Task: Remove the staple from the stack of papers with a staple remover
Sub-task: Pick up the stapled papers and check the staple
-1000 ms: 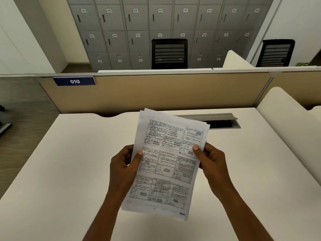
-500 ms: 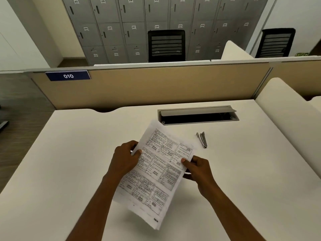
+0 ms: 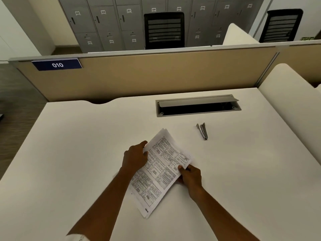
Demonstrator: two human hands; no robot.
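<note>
A stack of printed papers (image 3: 159, 173) lies slanted, low over or on the white desk (image 3: 83, 153), its top corner pointing away from me. My left hand (image 3: 134, 156) grips the stack's left edge near the top. My right hand (image 3: 190, 175) pinches the right edge, thumb on the printed side. A small metal staple remover (image 3: 202, 130) lies on the desk beyond and to the right of the papers, apart from both hands. The staple itself is too small to make out.
A grey cable slot (image 3: 198, 106) with a raised lid is set into the desk behind the remover. A beige partition (image 3: 156, 75) closes the far edge. A cream divider (image 3: 295, 105) runs along the right side.
Both hands have lowered the papers from an upright position in front of me down to the desk and turned them slantwise. The staple remover, hidden before, is now visible.
</note>
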